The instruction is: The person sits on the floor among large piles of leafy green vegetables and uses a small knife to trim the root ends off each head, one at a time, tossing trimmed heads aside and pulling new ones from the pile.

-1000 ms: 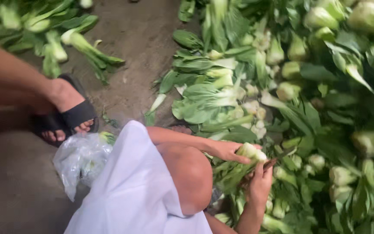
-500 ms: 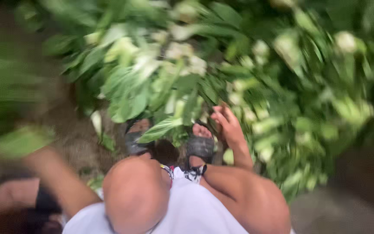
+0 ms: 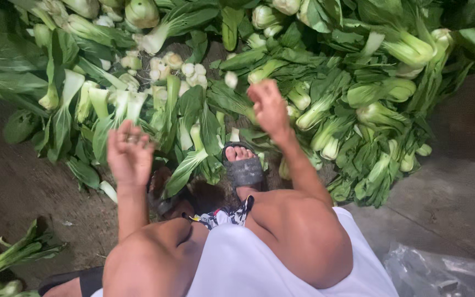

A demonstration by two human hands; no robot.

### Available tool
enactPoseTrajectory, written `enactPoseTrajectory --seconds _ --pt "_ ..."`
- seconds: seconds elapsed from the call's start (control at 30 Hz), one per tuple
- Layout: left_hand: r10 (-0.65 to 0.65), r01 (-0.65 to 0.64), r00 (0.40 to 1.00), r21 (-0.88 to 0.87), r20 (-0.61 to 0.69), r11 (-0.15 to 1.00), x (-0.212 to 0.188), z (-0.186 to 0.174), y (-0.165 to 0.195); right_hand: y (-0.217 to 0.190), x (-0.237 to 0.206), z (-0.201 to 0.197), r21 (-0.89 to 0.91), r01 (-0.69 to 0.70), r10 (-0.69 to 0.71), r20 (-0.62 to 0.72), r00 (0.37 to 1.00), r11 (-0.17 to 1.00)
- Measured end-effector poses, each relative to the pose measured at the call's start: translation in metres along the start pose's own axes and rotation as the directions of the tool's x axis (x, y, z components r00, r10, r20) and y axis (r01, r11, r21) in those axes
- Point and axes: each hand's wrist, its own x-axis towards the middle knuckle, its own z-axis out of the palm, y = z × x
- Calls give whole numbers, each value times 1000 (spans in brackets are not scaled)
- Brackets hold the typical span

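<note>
A big heap of bok choy (image 3: 325, 82), with green leaves and pale stems, covers the ground ahead of my knees. My left hand (image 3: 130, 155) hovers above the heap's near left edge, palm towards me, fingers loosely spread, holding nothing. My right hand (image 3: 269, 108) is blurred and reaches over the middle of the heap, fingers bent downward with nothing in them. It is close to a loose plant (image 3: 309, 113) but I cannot tell if it touches it. My foot in a black sandal (image 3: 243, 168) stands among the leaves between both hands.
A clear plastic bag (image 3: 441, 272) lies on the concrete at the bottom right. A small bunch of bok choy (image 3: 6, 261) sits at the bottom left, beside another person's black sandal (image 3: 81, 281). Bare concrete floor (image 3: 457, 187) runs along the right.
The view has swung so the heap lies straight ahead. One second ago both hands handled a bok choy at my right; now both are raised and empty over the heap.
</note>
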Motion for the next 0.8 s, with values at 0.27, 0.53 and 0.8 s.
enactPoseTrajectory --seconds 0.27,0.53,0.8 --pt "-137 71 977 352 165 933 7 39 -37 -3 64 -47 -164 96 -76 126 989 982" --pt "-5 -562 805 765 594 314 8 85 -69 -68 29 -58 269 146 -156 17 988 952" --pt "-131 -370 804 660 580 654 11 103 -75 -108 3 -38 518 31 -237 337 911 855"
